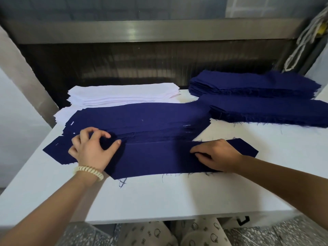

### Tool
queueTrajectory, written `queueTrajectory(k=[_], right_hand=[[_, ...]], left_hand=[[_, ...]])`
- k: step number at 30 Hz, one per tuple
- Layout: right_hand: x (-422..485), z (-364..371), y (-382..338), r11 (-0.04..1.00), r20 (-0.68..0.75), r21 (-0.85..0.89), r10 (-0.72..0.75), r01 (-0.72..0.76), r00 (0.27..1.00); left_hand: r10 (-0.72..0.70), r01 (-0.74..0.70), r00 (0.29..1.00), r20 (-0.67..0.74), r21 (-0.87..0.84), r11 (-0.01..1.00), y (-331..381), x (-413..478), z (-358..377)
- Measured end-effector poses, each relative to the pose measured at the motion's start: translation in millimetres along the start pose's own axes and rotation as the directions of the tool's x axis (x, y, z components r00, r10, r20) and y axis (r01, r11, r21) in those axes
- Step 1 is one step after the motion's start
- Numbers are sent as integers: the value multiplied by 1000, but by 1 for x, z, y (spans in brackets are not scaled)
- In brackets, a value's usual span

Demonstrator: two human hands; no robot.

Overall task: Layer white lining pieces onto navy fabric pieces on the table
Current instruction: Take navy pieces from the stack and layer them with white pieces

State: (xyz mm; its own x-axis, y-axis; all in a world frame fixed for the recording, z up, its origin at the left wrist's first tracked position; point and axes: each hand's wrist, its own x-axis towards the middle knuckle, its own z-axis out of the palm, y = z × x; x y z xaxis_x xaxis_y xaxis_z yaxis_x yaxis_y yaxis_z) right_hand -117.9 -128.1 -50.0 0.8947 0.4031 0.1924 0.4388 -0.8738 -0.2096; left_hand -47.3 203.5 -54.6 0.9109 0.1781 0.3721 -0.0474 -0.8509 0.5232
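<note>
A long navy fabric piece [156, 158] lies flat along the near part of the white table [159, 197]. My left hand [92, 150] is on its left end, fingers curled, pinching a raised fold of the navy cloth between thumb and forefinger. My right hand [216, 155] lies on the piece's right part, with fingers and thumb pinching the cloth. Behind it is a spread stack of navy pieces [138, 118]. A stack of white lining pieces [122, 95] sits at the back left, partly under the navy stack.
Two thick stacks of navy pieces [262, 102] with frayed edges fill the back right of the table. A dark machine opening with a metal bar [142, 32] runs along the far edge. White cords [301, 39] hang at the upper right. My knees show below the table's front edge.
</note>
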Motion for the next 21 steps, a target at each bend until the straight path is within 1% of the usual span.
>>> queueTrajectory(k=[3, 6, 8, 14, 17, 21], right_hand=[[9, 1, -1, 1000, -39, 5, 11, -10, 999], [28, -2, -2, 1000, -116, 3, -10, 11, 993], [47, -3, -2, 1000, -137, 7, -5, 6, 991], [114, -3, 7, 984, -79, 26, 176, -175, 981], [142, -1, 10, 974, -42, -1, 226, -227, 973], [167, 7, 18, 944, 87, -81, 328, -321, 941]], left_hand=[[11, -11, 1000, -11, -8, 1000, 1, 12, 5], [33, -32, 999, -21, 23, 999, 4, 27, 9], [54, -54, 999, -2, 46, 997, 7, 37, 12], [157, -177, 980, 119, 185, 967, 13, 63, 23], [134, -159, 981, 140, 187, 969, 12, 80, 29], [74, -117, 981, 181, 238, 964, 2, 100, 41]])
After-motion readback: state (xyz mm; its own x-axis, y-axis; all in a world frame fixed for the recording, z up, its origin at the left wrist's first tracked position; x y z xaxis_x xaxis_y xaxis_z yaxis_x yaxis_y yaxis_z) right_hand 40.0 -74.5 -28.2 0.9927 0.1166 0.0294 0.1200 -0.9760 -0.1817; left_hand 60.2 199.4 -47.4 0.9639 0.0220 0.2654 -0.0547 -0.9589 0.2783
